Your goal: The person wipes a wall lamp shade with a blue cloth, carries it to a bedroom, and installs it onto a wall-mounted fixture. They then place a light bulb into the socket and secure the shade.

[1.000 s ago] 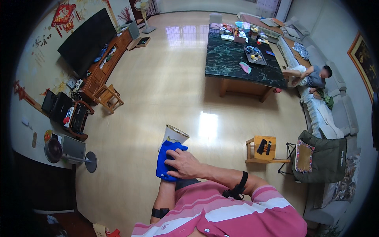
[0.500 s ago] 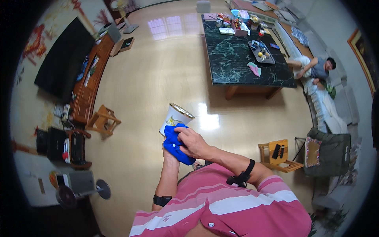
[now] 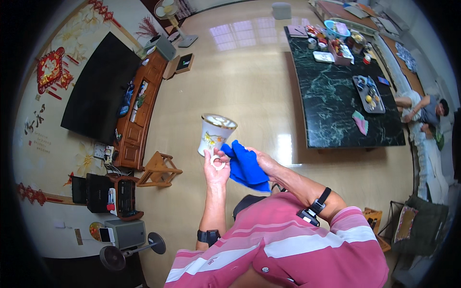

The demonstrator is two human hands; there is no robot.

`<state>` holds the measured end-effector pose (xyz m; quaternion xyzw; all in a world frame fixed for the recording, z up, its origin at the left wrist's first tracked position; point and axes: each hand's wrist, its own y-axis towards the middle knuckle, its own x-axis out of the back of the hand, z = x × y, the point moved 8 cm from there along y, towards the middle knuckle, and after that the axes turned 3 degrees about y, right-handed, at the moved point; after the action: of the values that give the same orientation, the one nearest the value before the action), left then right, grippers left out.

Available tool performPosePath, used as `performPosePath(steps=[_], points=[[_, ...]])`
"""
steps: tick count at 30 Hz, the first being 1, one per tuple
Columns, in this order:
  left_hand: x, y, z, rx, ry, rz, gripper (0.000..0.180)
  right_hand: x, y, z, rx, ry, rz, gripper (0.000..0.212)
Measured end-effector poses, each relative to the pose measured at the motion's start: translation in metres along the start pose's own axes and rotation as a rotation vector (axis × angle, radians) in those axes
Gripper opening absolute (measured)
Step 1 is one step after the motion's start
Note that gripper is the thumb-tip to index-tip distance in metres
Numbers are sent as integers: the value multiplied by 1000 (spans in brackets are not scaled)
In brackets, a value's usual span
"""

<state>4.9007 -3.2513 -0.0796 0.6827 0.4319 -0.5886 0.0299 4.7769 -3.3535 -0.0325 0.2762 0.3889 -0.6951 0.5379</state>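
Gold-rimmed white cup is being gripped by the left hand, blue cloth being pinched beside it by the right hand.

A hand could sweep freely up the middle of the frame, over the tiled floor between the wooden TV cabinet on the left and the dark marble counter on the right. From here, the pinch is at centre: the blue cloth fills the gap between the left hand and right hand, with the flared mug above. A wooden chair obstructs centre left.
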Motion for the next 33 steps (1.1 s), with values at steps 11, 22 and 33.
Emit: performPosePath(steps=[11, 22, 33], points=[[-71, 200, -29, 15, 233, -188, 51, 60, 244, 80, 3, -698, -111, 40], [-189, 435, -128, 190, -135, 95, 40, 70, 436, 249, -108, -421, -164, 36], [-302, 679, -183, 308, 22, 419, 29, 189, 592, 482, 359, 203, 86, 39]])
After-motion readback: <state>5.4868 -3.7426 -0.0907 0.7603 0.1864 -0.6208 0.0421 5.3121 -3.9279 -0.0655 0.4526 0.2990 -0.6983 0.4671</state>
